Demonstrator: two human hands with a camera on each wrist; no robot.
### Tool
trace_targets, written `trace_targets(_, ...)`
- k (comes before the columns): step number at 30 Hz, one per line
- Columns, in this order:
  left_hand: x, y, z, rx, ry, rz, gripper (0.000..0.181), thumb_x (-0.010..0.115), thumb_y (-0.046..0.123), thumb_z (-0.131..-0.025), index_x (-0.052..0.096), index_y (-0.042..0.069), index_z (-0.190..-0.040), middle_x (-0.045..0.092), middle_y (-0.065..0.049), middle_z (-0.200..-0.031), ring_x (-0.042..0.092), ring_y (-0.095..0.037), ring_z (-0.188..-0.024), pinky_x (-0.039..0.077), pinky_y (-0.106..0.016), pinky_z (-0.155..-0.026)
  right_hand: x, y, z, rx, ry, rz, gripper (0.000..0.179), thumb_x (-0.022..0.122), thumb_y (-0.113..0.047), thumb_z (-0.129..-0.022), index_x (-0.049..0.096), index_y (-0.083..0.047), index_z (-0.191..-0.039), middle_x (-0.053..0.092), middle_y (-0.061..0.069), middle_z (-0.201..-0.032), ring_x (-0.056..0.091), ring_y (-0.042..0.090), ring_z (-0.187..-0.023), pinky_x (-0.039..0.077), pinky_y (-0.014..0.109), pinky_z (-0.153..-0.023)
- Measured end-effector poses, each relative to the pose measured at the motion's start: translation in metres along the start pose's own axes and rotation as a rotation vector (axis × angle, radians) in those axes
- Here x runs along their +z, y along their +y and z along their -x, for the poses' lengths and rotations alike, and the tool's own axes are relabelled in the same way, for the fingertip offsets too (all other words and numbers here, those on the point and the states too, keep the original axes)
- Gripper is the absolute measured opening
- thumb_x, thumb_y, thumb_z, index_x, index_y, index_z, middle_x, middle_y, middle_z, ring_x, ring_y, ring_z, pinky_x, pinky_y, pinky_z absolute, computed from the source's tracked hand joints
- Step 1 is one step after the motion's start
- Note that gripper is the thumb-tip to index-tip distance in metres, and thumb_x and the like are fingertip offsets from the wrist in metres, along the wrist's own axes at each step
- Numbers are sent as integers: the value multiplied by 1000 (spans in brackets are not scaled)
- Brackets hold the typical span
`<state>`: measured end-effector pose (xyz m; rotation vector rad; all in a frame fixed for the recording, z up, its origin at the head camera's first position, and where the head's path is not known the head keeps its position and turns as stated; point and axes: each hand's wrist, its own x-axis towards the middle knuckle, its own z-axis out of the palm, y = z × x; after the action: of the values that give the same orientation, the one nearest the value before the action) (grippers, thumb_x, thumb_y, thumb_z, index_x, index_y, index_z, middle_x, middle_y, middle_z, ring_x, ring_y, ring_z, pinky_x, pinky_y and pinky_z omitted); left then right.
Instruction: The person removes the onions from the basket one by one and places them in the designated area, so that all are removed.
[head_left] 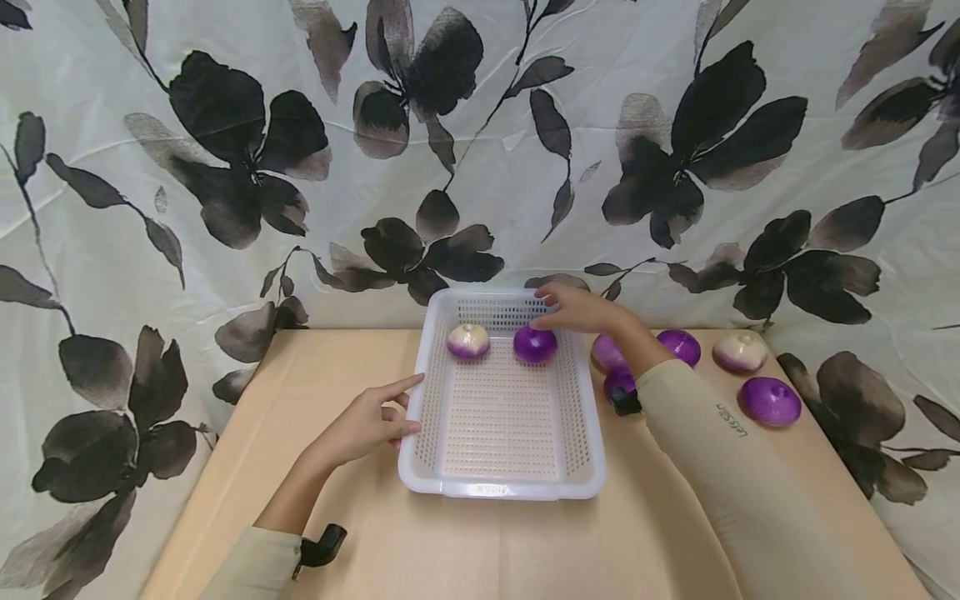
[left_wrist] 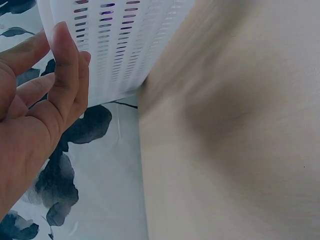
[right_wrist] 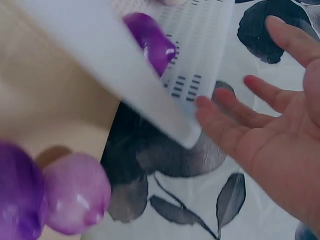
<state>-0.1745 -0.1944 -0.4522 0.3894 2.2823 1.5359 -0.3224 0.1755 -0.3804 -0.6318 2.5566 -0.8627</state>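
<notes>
A white perforated plastic basket (head_left: pixel 501 487) sits on the table. Inside, near its far end, are a white-and-purple onion (head_left: pixel 468 342) and a glossy purple onion (head_left: pixel 535 345). My left hand (head_left: pixel 372 423) touches the basket's left rim with extended fingers, also seen against the perforated wall (left_wrist: pixel 112 55) in the left wrist view. Over the far right corner, my right hand (head_left: pixel 576 308) hovers beside the purple onion. In the right wrist view this right hand (right_wrist: pixel 265 125) has spread fingers and holds nothing, apart from the purple onion (right_wrist: pixel 150 42).
Right of the basket lie several more onions: a paler purple onion (head_left: pixel 606 353), partly hidden by the right arm, a purple onion (head_left: pixel 678 346), a whitish onion (head_left: pixel 740 350) and a purple onion (head_left: pixel 770 402) near the edge. Behind the wooden table (head_left: pixel 345 358) hangs a floral cloth (head_left: pixel 525 167).
</notes>
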Motion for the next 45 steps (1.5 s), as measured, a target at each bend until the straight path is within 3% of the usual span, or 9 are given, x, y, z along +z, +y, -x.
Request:
trace_targets(5,-1,-2,1,7,-4,7,77,75,0,-91,36,-2,-158,57,-26,-112,68,-17,-74,64,-34,-64,9,-5,-13,68,-31,9,73,68,-36,-97,41,5,-151,49,31,-149,50,44,-137,42,57,-117)
trace_targets(10,-1,-2,2,7,-6,8,77,75,0,-91,37,-2,-157,57,-26,-111,67,-16,-73,63,-33,-63,20,-5,-24,161,-2,-50,75,66,-39,-98,39,5,-152,48,27,-152,48,42,-140,39,56,-120)
trace_targets(15,-2,-2,1,9,-6,3,77,75,0,-91,37,-2,-157,57,-26,-111,67,-16,-73,64,-41,-66,29,-3,-29,225,50,-113,76,65,-39,-99,38,9,-152,45,29,-154,45,44,-142,35,55,-123)
trace_targets(24,-1,-1,-1,5,-5,1,77,75,0,-91,37,-2,-157,56,-26,-112,67,-16,-73,64,-44,-66,46,3,-37,275,94,-140,66,67,-35,-98,48,12,-141,57,27,-135,58,38,-124,48,51,-112)
trace_targets(30,-1,-2,-1,1,-2,5,77,75,0,-91,37,-1,-158,56,-25,-112,67,-17,-74,64,-46,-68,53,2,-41,295,63,5,61,72,-28,-94,53,12,-135,63,23,-124,61,30,-107,54,46,-104)
trace_targets(37,0,-2,-1,0,-6,11,77,75,-1,-91,37,-2,-158,56,-25,-111,67,-16,-74,64,-47,-68,59,-1,-42,301,5,94,59,73,-20,-93,51,11,-139,61,24,-130,61,33,-117,53,44,-107)
trace_targets(45,-1,-1,-2,0,-3,8,77,75,-1,-91,37,-1,-158,57,-26,-111,67,-17,-74,64,-41,-66,65,-4,-43,317,11,92,66,74,-13,-90,48,4,-148,57,25,-143,58,39,-131,50,48,-112)
